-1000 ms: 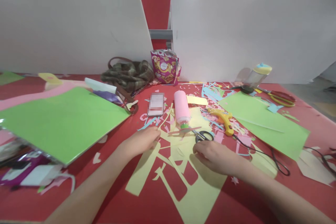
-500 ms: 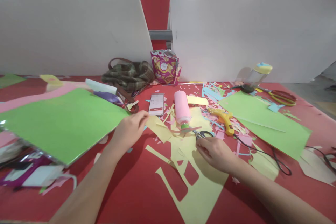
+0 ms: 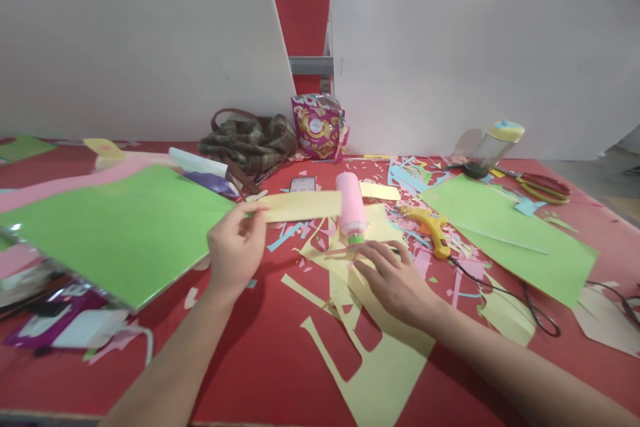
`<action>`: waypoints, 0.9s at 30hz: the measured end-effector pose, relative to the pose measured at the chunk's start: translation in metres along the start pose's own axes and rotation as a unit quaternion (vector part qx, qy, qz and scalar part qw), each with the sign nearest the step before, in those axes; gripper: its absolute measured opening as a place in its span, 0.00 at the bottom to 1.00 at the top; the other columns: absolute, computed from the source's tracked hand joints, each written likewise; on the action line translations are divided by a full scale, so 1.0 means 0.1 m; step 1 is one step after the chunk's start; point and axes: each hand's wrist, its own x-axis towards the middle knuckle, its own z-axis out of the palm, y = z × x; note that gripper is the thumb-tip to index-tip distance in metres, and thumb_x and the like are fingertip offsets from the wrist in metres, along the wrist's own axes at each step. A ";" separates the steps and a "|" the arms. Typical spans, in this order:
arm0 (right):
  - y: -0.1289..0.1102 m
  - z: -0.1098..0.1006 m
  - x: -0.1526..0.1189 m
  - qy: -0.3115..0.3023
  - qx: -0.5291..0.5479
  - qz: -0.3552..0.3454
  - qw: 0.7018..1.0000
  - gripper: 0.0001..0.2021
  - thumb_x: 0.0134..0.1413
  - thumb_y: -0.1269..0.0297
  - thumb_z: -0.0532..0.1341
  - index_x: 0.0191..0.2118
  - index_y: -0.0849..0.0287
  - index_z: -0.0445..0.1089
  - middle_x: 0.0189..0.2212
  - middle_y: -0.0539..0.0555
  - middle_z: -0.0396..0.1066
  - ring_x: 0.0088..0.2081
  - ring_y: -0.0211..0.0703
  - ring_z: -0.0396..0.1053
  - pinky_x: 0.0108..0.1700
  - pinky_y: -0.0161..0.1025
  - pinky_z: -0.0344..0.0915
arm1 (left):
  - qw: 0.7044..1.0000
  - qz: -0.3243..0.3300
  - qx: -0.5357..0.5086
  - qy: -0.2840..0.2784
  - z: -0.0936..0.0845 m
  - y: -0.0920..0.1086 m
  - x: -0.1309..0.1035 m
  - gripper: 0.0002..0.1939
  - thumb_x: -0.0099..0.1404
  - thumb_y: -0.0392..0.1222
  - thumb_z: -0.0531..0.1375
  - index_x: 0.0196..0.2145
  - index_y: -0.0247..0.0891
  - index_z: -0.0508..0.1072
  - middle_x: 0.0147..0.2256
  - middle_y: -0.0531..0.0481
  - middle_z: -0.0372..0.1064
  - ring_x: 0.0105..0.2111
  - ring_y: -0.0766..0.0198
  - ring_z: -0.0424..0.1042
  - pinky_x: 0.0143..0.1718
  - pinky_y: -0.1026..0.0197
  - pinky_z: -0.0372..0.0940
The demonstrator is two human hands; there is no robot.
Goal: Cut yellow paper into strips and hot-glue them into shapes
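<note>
Pinched in my left hand (image 3: 237,247) is one end of a pale yellow paper strip (image 3: 305,205), held level above the table and partly covering a phone (image 3: 303,184). The strip's far end reaches the side of a bottle wrapped in pink (image 3: 351,203), which lies with its green neck toward me. My right hand (image 3: 397,280) has its fingers stretched out, just in front of that neck and over yellow paper. The scissors are mostly hidden beneath its fingers. Below lies a cut sheet of yellow paper (image 3: 390,367) with openings in it.
A yellow glue gun (image 3: 430,230) with a black cord lies right of the bottle among paper scraps. Green sheets (image 3: 115,233) flank both sides. Toward the white partition (image 3: 150,60) stand a plaid bag (image 3: 250,140), a purple snack bag (image 3: 319,127) and a clear jar (image 3: 493,147).
My left hand has lifted the yellow strip off the table and turned it level toward the bottle. My right hand has let go of the scissors and spread its fingers.
</note>
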 end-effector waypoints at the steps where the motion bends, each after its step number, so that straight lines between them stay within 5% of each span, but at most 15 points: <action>1: 0.00 0.00 0.03 -0.002 -0.025 0.017 1.000 0.17 0.48 0.77 0.48 0.44 0.58 0.60 0.49 0.59 0.57 0.51 0.53 0.49 0.48 0.53 0.46 | 0.999 -0.030 -0.031 -0.029 0.03 0.04 -0.06 0.05 0.56 0.37 0.50 0.30 0.39 0.64 0.23 0.55 0.64 0.19 0.71 0.65 0.20 0.68 0.62; 5: -0.02 0.02 0.18 -0.002 -0.086 0.075 0.993 0.22 0.47 0.77 0.49 0.49 0.55 0.56 0.49 0.60 0.56 0.48 0.54 0.52 0.48 0.56 0.42 | 0.970 -0.038 -0.145 -0.191 0.20 0.23 -0.39 0.06 0.55 0.32 0.46 0.26 0.38 0.60 0.20 0.56 0.59 0.18 0.71 0.62 0.19 0.68 0.60; 9: -0.03 0.07 0.31 -0.010 -0.104 0.085 0.991 0.19 0.49 0.74 0.49 0.48 0.56 0.56 0.42 0.60 0.60 0.41 0.50 0.59 0.49 0.55 0.40 | 0.940 0.095 -0.178 -0.275 0.34 0.32 -0.67 0.08 0.53 0.29 0.46 0.23 0.39 0.58 0.24 0.52 0.61 0.24 0.68 0.63 0.25 0.65 0.61; 18: 0.03 0.12 0.43 -0.007 -0.080 0.116 0.990 0.14 0.45 0.79 0.48 0.39 0.61 0.60 0.34 0.58 0.61 0.35 0.45 0.62 0.50 0.50 0.41 | 0.923 0.168 -0.198 -0.283 0.41 0.29 -0.74 0.10 0.53 0.26 0.44 0.25 0.39 0.57 0.23 0.52 0.59 0.26 0.68 0.61 0.28 0.66 0.60; 27: 0.61 -0.12 0.65 0.111 0.107 0.250 0.956 0.11 0.42 0.65 0.55 0.36 0.60 0.60 0.34 0.56 0.60 0.34 0.44 0.62 0.36 0.40 0.58 | 0.920 0.162 -0.203 -0.294 0.41 0.28 -0.75 0.10 0.53 0.26 0.43 0.25 0.39 0.57 0.23 0.51 0.59 0.25 0.68 0.61 0.26 0.66 0.59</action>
